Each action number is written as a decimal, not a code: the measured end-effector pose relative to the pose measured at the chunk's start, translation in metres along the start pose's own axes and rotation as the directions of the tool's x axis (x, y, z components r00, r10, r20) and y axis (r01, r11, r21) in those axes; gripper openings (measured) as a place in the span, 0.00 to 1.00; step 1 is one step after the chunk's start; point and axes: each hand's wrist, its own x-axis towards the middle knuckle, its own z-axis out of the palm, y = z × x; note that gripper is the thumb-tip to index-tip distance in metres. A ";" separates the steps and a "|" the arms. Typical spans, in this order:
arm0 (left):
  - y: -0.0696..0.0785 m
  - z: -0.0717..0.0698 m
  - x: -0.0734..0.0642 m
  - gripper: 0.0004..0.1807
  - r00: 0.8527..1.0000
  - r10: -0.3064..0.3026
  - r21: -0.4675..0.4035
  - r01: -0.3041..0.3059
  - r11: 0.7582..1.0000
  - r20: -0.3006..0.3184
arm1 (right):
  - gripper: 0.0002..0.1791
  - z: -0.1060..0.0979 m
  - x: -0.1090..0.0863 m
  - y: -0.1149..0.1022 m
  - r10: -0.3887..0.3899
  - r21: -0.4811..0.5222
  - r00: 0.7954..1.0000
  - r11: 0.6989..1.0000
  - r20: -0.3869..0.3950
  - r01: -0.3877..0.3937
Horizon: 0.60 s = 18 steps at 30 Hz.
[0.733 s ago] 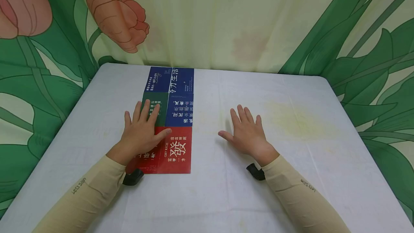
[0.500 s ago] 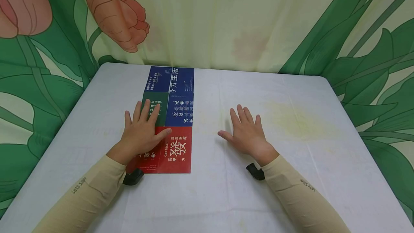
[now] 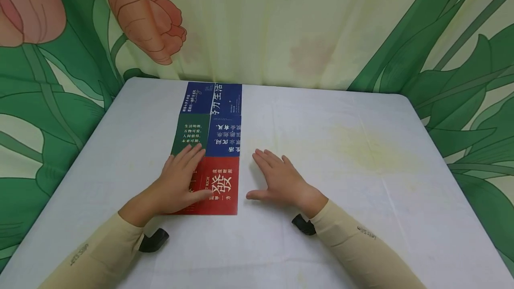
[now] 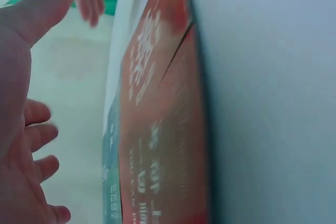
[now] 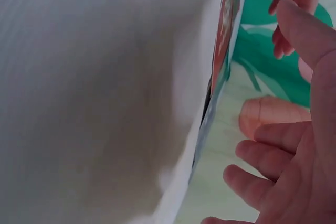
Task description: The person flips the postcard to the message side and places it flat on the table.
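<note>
Several flat printed rectangles, cards or thin booklets, lie edge to edge in two columns on the table. At the far end are dark blue ones (image 3: 226, 99); a green one (image 3: 190, 128) sits beside another blue one (image 3: 223, 135). Red ones (image 3: 225, 186), with white Chinese characters, lie nearest. My left hand (image 3: 176, 184) is spread over the left red one and the green one's near edge, covering part of them; the left wrist view shows it raised above them. My right hand (image 3: 281, 184), fingers extended, hovers just right of the red pair, holding nothing.
A white cloth covers the table (image 3: 341, 235), with a faint yellow stain (image 3: 367, 148) on the right. Behind it hangs a flower-printed curtain (image 3: 257, 26). Black wrist devices (image 3: 153, 241) sit under both sleeves.
Both hands have drawn nearer to the body, uncovering more of the green piece. The right hand has also moved left, towards the red pieces. The printed pieces have stayed in place.
</note>
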 end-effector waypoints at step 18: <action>0.004 0.023 -0.024 0.57 0.997 0.033 0.013 -0.034 0.999 0.076 | 0.59 0.016 0.009 -0.032 -0.082 -0.023 0.983 0.996 0.167 0.087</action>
